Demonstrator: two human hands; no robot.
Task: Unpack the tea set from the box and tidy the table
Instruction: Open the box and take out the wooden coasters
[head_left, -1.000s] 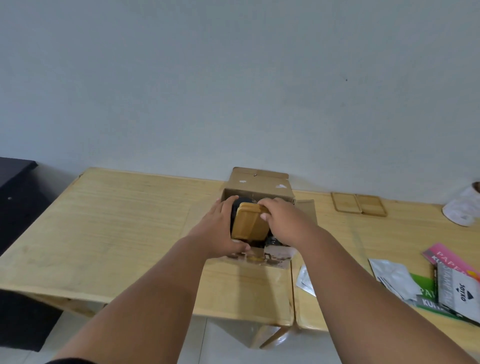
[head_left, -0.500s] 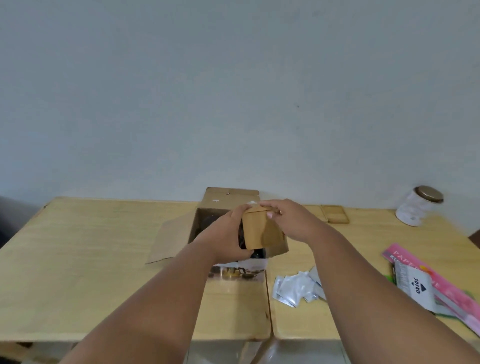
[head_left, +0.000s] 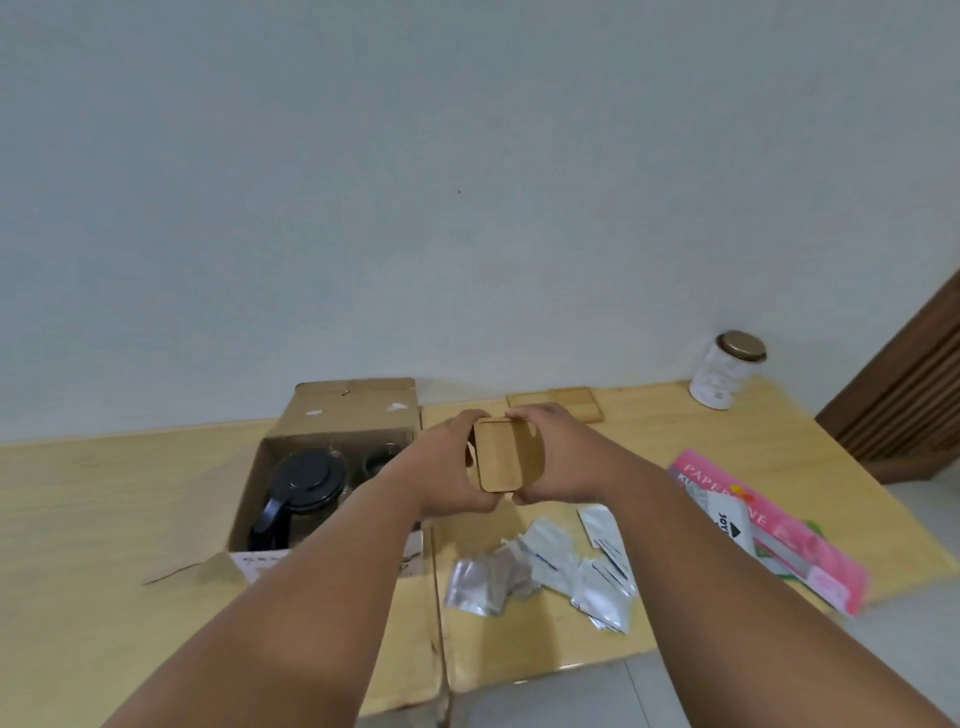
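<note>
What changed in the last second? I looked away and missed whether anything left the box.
Both hands, left hand and right hand, lifted the wooden tray out of the box and carried it right, above the table. Grip unchanged. The kettle stays inside; packets and jar unmoved.

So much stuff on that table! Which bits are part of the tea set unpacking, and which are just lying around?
Part of the job:
- cardboard box
- dark-lidded pot inside it
- wooden square, held by the left hand and right hand
- wooden squares by the wall

Lying about:
- silver sachets
- pink paper pack
- white jar
</note>
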